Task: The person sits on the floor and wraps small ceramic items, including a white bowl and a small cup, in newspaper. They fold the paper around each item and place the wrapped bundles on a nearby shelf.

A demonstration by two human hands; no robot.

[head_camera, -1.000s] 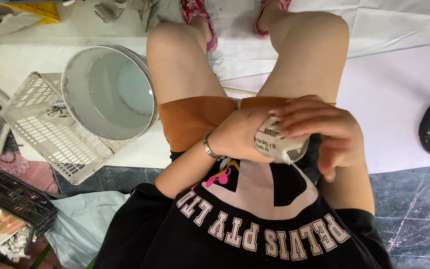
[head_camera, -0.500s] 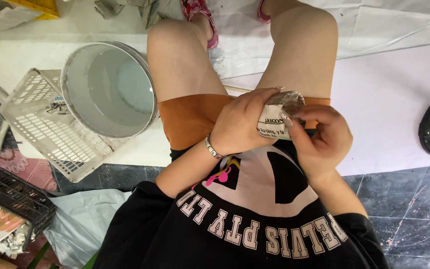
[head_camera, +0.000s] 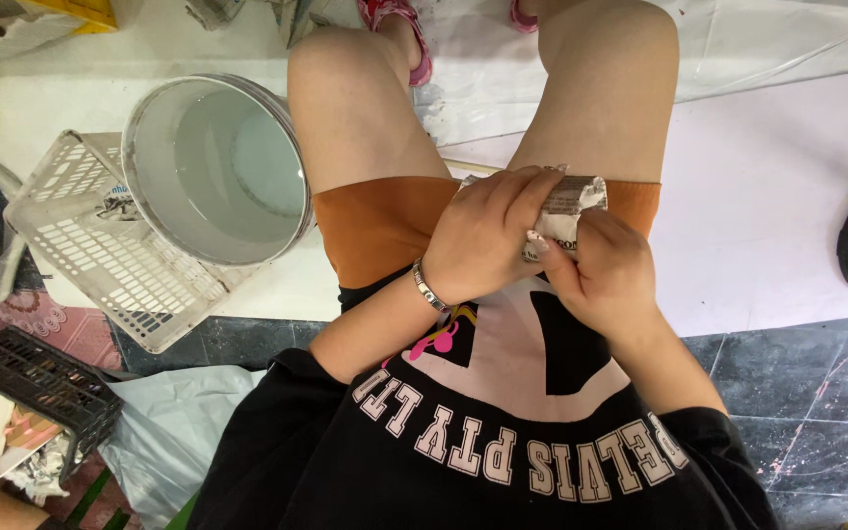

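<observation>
Item: crumpled newspaper wad, over the lap, pinched between fingers of left hand and right hand, both curled tight. Nearby, left: grey bucket beside white plastic basket; black crate on floor.

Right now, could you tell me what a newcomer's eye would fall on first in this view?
At the centre, the left hand and right hand together grip a rolled wad of newspaper over the person's lap. To the left, a big grey bucket of cloudy liquid stands on the floor, leaning on a white slatted basket.
</observation>
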